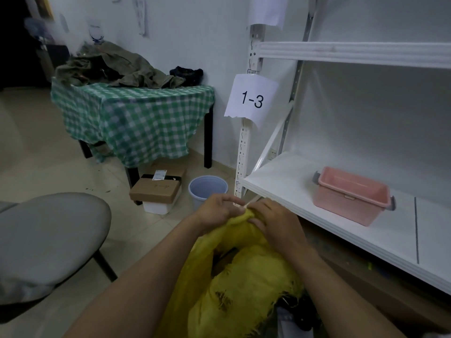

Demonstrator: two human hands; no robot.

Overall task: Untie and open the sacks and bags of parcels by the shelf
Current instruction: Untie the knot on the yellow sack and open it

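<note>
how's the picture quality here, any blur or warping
Head view: light dim and flat, top left corner nearly black; the wide lens bows the shelf; the left hand pinching the tie and the right hand gripping the sack look slightly soft; the 1-3 label reads sharp.

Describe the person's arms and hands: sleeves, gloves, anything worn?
Nothing worn that the head view shows. The left hand and right hand are bare: no gloves, no rings visible. The left forearm and right forearm are bare too, with no sleeve, watch or band up to the bottom frame edge. Upper arms are out of view.
</note>
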